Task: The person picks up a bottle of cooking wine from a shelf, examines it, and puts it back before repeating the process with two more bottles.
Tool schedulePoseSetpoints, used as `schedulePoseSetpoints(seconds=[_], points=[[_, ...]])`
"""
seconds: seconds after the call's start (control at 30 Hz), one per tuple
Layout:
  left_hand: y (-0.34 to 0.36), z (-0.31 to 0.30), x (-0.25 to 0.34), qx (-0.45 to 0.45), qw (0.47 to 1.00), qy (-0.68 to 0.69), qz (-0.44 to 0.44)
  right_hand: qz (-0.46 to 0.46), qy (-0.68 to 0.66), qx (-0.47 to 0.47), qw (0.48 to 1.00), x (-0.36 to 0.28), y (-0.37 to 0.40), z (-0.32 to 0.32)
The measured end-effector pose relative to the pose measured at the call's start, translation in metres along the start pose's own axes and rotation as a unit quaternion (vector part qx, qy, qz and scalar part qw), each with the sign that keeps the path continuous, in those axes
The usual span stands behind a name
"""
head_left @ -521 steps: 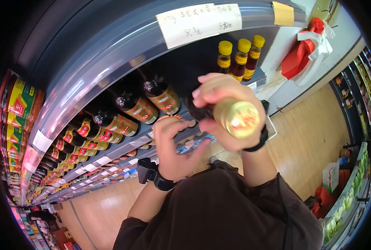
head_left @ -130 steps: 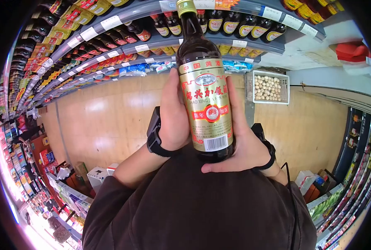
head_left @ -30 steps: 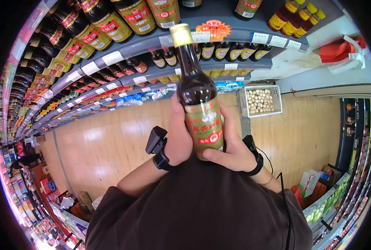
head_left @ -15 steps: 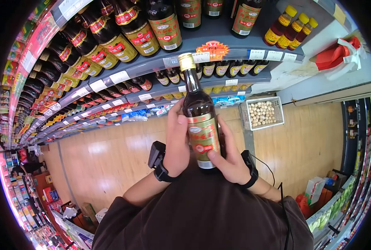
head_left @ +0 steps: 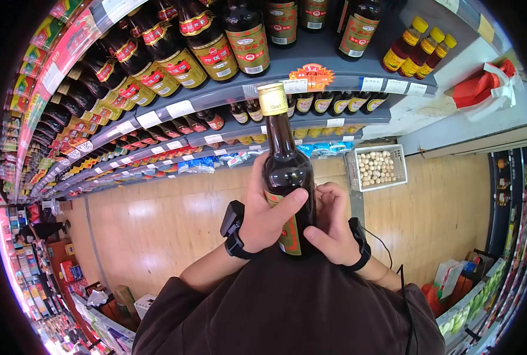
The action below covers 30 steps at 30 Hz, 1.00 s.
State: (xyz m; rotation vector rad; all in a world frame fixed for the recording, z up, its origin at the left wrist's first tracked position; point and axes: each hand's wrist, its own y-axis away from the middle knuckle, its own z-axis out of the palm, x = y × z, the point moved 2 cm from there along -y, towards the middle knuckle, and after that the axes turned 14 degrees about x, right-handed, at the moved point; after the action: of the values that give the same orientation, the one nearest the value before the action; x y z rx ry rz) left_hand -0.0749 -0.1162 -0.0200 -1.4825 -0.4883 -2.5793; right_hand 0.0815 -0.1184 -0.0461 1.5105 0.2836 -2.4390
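Note:
A dark glass liquor bottle (head_left: 288, 174) with a gold cap stands nearly upright in front of my chest, its cap toward the shelf. My left hand (head_left: 264, 219) is closed around its left side, thumb lying across the front over the label. Part of the gold-green and red label shows under and below that thumb. At the bottle's lower right side, my right hand (head_left: 334, 231) is closed, with the thumb tip against the glass and the fingers curled beside it. Some of those fingertips are hidden. Both wrists carry black strapped devices.
Ahead, a grey shelf (head_left: 216, 94) curves across with rows of dark bottles (head_left: 247, 44) and price tags. Three yellow-capped bottles (head_left: 417, 50) stand at its right end. A white crate (head_left: 383, 184) of egg-like round items sits on the wooden floor (head_left: 157, 219). More shelving lines both sides.
The bottle has turned about its length, so its front label now faces left. My left thumb has moved across its front, and the right fingers have curled in. The view has shifted slightly.

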Motion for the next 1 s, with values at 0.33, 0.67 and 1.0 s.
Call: schedulePoseSetpoints(seconds=[0.33,0.67,1.0], points=[[0.005,0.008,0.001,0.001,0.998,0.028,-0.056,0.218,0.012,-0.093,0.972,-0.007,-0.001,0.003],[0.005,0.007,0.000,-0.022,0.999,0.007,-0.040,0.199,0.024,-0.104,0.974,-0.005,0.003,0.000],[0.005,0.006,-0.002,-0.021,0.998,-0.011,-0.055,0.200,0.009,-0.093,0.975,-0.004,0.006,-0.003]])
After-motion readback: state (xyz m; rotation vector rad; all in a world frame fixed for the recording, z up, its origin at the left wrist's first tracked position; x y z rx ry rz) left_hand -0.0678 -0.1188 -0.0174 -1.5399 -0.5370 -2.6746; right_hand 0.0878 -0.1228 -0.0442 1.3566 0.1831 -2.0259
